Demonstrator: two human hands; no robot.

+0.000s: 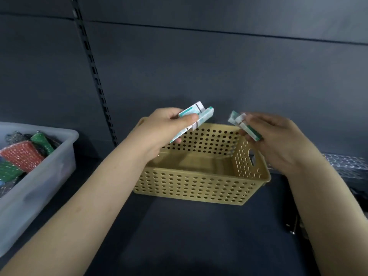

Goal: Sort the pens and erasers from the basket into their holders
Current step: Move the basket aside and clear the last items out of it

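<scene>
Our left hand (165, 126) is curled round the left bundle of erasers (201, 114), with the thumb on top and the fingers below. The erasers are white blocks in green and white sleeves, fanned a little. We cannot count them with certainty. Our right hand (274, 136) pinches the right bundle of erasers (249, 130), which is smaller, between the thumb and the fingertips. Both bundles are in the air above the far rim of the yellow basket (191, 188), apart from each other.

We judge that the step in hand is to carry these erasers to their holder. To do it well, we should first close each fan so that no block slides out, keeping the thumb pressed on the top one. The right pinch looks the weaker one, so we would move it slowly or pass its erasers into the left hand. The sleeves look smooth and may slip.

The part of the basket floor that we can see shows nothing lying on it, but our left wrist covers one corner. No holder and no pen is clearly in view. A dark object (290, 228) at the right on the shelf (189, 236) is too dim to name. At the left, a clear bin (39, 176) with red and green packs is cut by the frame edge.
</scene>
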